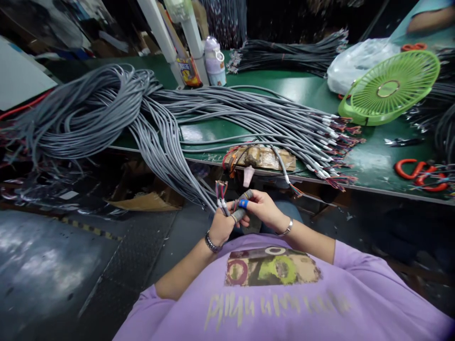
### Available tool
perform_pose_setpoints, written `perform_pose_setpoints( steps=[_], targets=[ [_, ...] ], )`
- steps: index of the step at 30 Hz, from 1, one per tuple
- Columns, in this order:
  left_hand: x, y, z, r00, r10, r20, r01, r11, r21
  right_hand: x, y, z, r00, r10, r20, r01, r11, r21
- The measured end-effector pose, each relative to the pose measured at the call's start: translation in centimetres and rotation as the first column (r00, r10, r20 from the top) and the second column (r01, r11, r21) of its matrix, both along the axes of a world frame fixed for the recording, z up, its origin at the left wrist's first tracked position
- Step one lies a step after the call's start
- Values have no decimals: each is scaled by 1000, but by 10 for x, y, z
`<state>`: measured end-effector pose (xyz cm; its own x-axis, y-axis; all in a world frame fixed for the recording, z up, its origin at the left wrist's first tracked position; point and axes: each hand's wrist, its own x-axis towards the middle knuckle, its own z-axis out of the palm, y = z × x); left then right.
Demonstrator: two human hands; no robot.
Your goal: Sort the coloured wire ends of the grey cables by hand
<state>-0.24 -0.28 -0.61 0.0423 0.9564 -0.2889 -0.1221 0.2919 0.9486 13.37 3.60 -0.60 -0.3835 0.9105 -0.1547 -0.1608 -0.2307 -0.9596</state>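
My left hand [222, 226] is closed round the ends of several grey cables [192, 182] that sag off the bench edge. White-wrapped ends with bare coloured wires [221, 189] stick up above its fingers. Close against it, my right hand [265, 208] has its fingers pinched together, with blue tape on the thumb and a grey covering on a finger. Whatever sits in that pinch is too small to make out. Beyond the hands, a single cable end [286, 178] with splayed wires hangs over a tape-covered block [263, 157] at the bench edge.
Across the green bench [373, 163] lies a long bundle of grey cables [249, 106], coiled at the left [92, 109]. A green fan [387, 89], a plastic bag [355, 66] and orange-handled scissors [423, 174] are on the right. A bottle [214, 64] stands behind. Another person's arm [432, 20] shows top right.
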Motion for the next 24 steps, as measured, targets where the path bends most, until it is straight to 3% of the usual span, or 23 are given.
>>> perform_pose_setpoints(
  steps=[3,8,10,12,16,21,24],
  targets=[
    [-2,-1,-1,998,-53,-19,53,999,3,-3,2,-1,1000,19,-22,-20,999,-40],
    [-2,-2,0,997,73,33,-74,996,47,-1,4,-6,983,-172,-68,150,956,-254],
    [-2,-2,0,993,102,51,-104,994,40,2,3,-5,978,-190,-88,156,942,-298],
    [-2,-2,-1,992,115,49,-117,992,40,5,2,-1,991,-114,-67,91,957,-277],
    [-3,-2,-4,996,88,5,-88,994,63,5,1,7,998,38,54,-32,994,-107],
    [-4,-5,-9,999,22,-45,-19,997,75,3,2,9,990,86,115,-83,996,-33],
    [-3,-5,-10,998,27,-55,-22,996,87,2,0,5,991,35,131,-33,999,-17]
  ],
)
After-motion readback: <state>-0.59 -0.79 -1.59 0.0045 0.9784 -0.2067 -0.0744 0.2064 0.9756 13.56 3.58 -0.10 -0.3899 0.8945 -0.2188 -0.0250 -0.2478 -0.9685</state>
